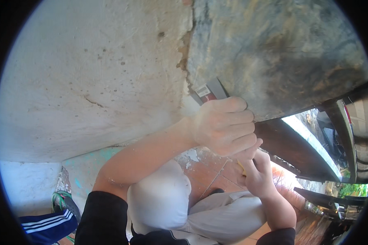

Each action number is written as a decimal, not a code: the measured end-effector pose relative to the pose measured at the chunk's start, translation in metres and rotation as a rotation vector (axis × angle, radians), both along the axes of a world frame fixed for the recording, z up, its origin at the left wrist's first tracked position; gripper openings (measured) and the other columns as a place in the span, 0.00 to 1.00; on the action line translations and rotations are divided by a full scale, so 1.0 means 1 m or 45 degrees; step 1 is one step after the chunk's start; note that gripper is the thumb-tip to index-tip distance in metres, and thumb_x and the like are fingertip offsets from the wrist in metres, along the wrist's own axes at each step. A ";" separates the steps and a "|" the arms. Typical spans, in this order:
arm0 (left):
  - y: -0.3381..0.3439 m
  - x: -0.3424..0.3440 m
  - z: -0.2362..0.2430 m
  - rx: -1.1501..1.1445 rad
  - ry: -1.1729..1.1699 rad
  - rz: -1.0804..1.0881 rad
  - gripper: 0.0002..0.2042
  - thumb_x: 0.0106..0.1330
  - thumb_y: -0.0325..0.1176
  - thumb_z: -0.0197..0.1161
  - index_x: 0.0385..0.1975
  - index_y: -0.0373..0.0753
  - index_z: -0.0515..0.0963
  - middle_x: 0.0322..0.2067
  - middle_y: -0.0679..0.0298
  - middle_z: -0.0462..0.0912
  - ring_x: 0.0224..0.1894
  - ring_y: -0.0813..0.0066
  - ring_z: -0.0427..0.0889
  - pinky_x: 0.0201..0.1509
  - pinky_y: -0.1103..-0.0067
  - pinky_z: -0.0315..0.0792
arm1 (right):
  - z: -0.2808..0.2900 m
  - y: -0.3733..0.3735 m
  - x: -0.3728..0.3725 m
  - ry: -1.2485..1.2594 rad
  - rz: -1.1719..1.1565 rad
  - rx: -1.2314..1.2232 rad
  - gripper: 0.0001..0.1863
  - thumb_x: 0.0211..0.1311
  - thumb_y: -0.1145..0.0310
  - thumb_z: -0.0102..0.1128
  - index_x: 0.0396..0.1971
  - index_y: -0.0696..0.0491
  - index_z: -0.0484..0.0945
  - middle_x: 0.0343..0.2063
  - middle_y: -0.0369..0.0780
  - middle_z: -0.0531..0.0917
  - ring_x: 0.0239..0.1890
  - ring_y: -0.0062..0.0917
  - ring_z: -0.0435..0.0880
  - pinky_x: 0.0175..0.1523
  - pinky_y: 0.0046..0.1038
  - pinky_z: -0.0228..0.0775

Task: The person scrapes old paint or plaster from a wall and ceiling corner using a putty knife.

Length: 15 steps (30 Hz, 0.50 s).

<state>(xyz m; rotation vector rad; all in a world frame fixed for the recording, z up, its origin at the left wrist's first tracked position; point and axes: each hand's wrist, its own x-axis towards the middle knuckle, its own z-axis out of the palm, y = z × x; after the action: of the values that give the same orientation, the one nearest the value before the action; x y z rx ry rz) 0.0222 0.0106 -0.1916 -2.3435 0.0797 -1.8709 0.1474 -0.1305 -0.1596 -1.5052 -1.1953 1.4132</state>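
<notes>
The left hand point(225, 128) gripped a flat-bladed scraper point(212, 92), held toward the wall point(122, 73) beyond; the right hand point(258, 173), just below, showed indeterminable grip.

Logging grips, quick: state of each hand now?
Left hand: closed, holding a scraper.
Right hand: beside a yellow piece; its grip cannot be told.

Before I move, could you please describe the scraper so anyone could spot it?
Where the pale wall meets the mottled surface, look down the ragged seam to the left hand. The scraper protrudes from that hand, set apart by a flat grey blade with a red and white label.
</notes>
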 end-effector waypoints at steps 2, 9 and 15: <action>0.000 0.001 0.001 -0.018 -0.027 0.019 0.18 0.58 0.29 0.58 0.09 0.45 0.58 0.12 0.70 0.60 0.15 0.76 0.61 0.23 0.78 0.49 | -0.002 0.003 0.001 -0.092 0.023 0.185 0.18 0.78 0.68 0.42 0.31 0.61 0.77 0.14 0.29 0.66 0.17 0.12 0.61 0.22 0.18 0.52; -0.023 0.015 0.004 -0.012 0.036 -0.303 0.13 0.40 0.32 0.64 0.10 0.45 0.63 0.15 0.70 0.63 0.19 0.73 0.64 0.29 0.76 0.62 | -0.001 -0.050 -0.004 -0.111 -0.121 0.150 0.12 0.71 0.76 0.43 0.24 0.59 0.69 0.14 0.31 0.66 0.11 0.12 0.63 0.16 0.17 0.48; -0.014 0.008 0.002 -0.061 -0.176 -0.215 0.16 0.53 0.27 0.60 0.11 0.44 0.60 0.13 0.71 0.57 0.16 0.75 0.62 0.23 0.78 0.55 | 0.009 -0.037 -0.013 -0.158 -0.085 0.080 0.14 0.71 0.79 0.44 0.24 0.63 0.72 0.13 0.31 0.71 0.15 0.11 0.67 0.19 0.18 0.53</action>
<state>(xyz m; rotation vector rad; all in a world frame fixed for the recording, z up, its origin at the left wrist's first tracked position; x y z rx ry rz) 0.0303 -0.0032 -0.1893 -2.2948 0.2266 -2.1306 0.1345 -0.1672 -0.1509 -1.5933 -1.2401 1.2427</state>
